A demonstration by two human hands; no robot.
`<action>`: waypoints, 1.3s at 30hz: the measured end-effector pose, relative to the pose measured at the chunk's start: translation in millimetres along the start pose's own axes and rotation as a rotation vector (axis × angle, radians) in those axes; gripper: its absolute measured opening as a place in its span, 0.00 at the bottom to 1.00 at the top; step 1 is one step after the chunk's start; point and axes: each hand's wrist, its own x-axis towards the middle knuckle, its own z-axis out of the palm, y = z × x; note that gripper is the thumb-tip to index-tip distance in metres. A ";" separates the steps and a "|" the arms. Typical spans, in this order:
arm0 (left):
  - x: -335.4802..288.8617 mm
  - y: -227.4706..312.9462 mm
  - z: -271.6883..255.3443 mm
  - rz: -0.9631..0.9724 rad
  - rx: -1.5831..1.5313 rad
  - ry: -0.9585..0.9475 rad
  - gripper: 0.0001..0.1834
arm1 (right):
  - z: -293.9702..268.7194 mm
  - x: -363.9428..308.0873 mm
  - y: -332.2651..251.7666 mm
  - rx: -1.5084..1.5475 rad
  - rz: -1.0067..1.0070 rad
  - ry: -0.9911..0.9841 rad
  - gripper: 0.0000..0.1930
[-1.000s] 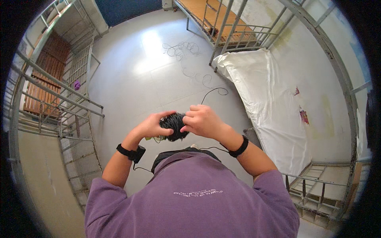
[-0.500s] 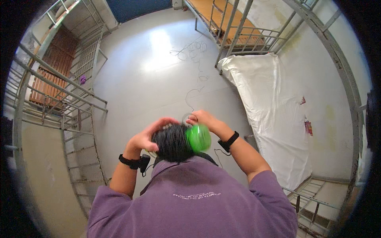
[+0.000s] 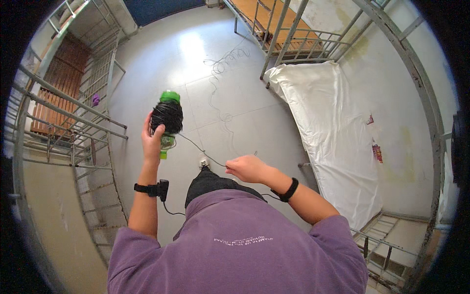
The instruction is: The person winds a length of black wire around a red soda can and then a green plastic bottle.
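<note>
My left hand grips a green plastic bottle by its middle, where a thick bundle of black cord is wound round it. The bottle stands nearly upright in the view, its green ends showing above and below the winding. From the bundle a strand of cord runs down and right to my right hand, whose fingers are pinched closed on it. More loose cord lies in loops on the grey floor ahead and trails back toward my right hand.
Metal bunk frames stand on the left, one with a brown slatted base. On the right are a bed covered by a white sheet and, farther off, a bunk with an orange-brown board. My shoe shows on the floor.
The bottle has swung from close to my body, lying sideways, out to the front left and turned upright. My right hand has moved down, and the strand now stretches between the hands.
</note>
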 end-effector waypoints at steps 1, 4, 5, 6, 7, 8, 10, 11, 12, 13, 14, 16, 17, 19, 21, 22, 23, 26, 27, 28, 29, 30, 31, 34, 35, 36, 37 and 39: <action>3.5 -10.2 -14.7 0.000 -0.004 0.002 0.39 | -5.3 2.7 -0.9 -0.004 0.000 -0.003 0.10; -1.2 -29.2 -29.5 0.008 0.511 -0.289 0.41 | -42.2 23.0 -12.6 -0.114 -0.144 0.274 0.10; -6.2 -33.4 -27.8 -0.003 0.530 -0.381 0.42 | -55.6 37.3 -18.1 -0.200 -0.187 0.323 0.08; -8.8 -29.2 -20.7 -0.064 0.484 -0.507 0.42 | -64.1 52.5 -19.1 -0.287 -0.228 0.372 0.08; -10.8 -24.5 -15.3 -0.056 0.520 -0.654 0.43 | -67.9 68.0 -15.4 -0.285 -0.233 0.361 0.08; -8.9 -15.9 -10.3 -0.076 0.458 -0.798 0.43 | -72.4 85.7 -11.3 -0.288 -0.255 0.396 0.07; -6.7 -3.5 -13.2 -0.116 0.329 -1.014 0.45 | -78.0 123.5 -5.5 -0.213 -0.278 0.389 0.07; -4.0 2.6 -16.8 -0.123 0.259 -1.088 0.46 | -76.7 143.1 -3.5 -0.209 -0.293 0.366 0.07; -4.9 7.4 -21.3 -0.164 0.115 -1.042 0.52 | -73.0 158.8 0.2 -0.076 -0.244 0.319 0.07; -5.3 12.4 -28.8 -0.167 0.097 -1.017 0.52 | -68.9 173.3 2.8 0.052 -0.190 0.269 0.08; -3.3 19.0 -36.5 -0.184 -0.042 -0.970 0.56 | -69.2 185.9 5.6 0.207 -0.074 0.120 0.10; 14.5 25.3 -53.6 -0.196 -0.311 -0.890 0.64 | -52.3 214.9 11.8 0.315 -0.079 0.114 0.09; 24.0 20.9 -63.6 -0.181 -0.323 -0.877 0.64 | -41.7 226.9 14.5 0.432 -0.072 0.124 0.07; 39.8 11.9 -80.1 -0.070 -0.515 -0.710 0.68 | -21.0 238.3 18.6 0.417 -0.116 0.066 0.07; 56.4 -3.7 -100.4 -0.018 -0.546 -0.498 0.61 | 1.1 257.8 8.1 0.253 -0.008 0.111 0.07; 64.7 -14.8 -116.4 -0.054 -0.500 -0.415 0.57 | -5.6 260.0 -6.1 0.233 0.130 -0.030 0.07; 76.9 -11.9 -125.0 -0.093 -0.455 -0.345 0.52 | 0.5 264.2 -16.8 0.331 0.130 0.014 0.08; 112.8 -15.8 -140.3 -0.054 -0.308 -0.135 0.42 | 3.1 270.4 -25.2 0.203 0.106 -0.137 0.09; 123.3 -16.2 -145.9 -0.043 -0.209 -0.077 0.41 | 1.5 272.9 -31.1 0.139 0.056 -0.220 0.09; 134.0 -17.0 -154.0 -0.001 -0.025 -0.056 0.41 | -1.0 275.9 -38.1 0.074 0.004 -0.302 0.09; 133.7 -15.7 -159.4 -0.004 -0.028 -0.070 0.41 | -6.7 277.6 -47.4 0.076 0.018 -0.295 0.09; 135.9 -13.8 -165.4 -0.030 0.140 -0.172 0.42 | -15.1 286.0 -53.2 -0.071 -0.007 -0.211 0.10; 137.2 -11.2 -171.9 -0.053 0.310 -0.271 0.44 | -22.0 291.5 -59.2 -0.219 -0.035 -0.127 0.11; 131.7 -20.7 -172.6 -0.002 0.389 -0.660 0.47 | -52.5 320.1 -53.9 -0.306 -0.215 0.071 0.08; 128.4 -5.9 -173.3 -0.064 0.308 -0.828 0.47 | -58.6 326.5 -54.4 -0.319 -0.303 0.097 0.07; 128.6 -8.0 -177.0 -0.031 0.265 -0.954 0.47 | -63.3 334.5 -54.0 -0.282 -0.326 0.118 0.08; 129.0 -10.9 -181.3 -0.002 0.220 -1.079 0.47 | -66.5 344.5 -51.5 -0.283 -0.344 0.117 0.08; 121.1 5.1 -183.6 -0.069 0.075 -1.139 0.48 | -70.3 355.3 -45.1 -0.119 -0.274 0.154 0.09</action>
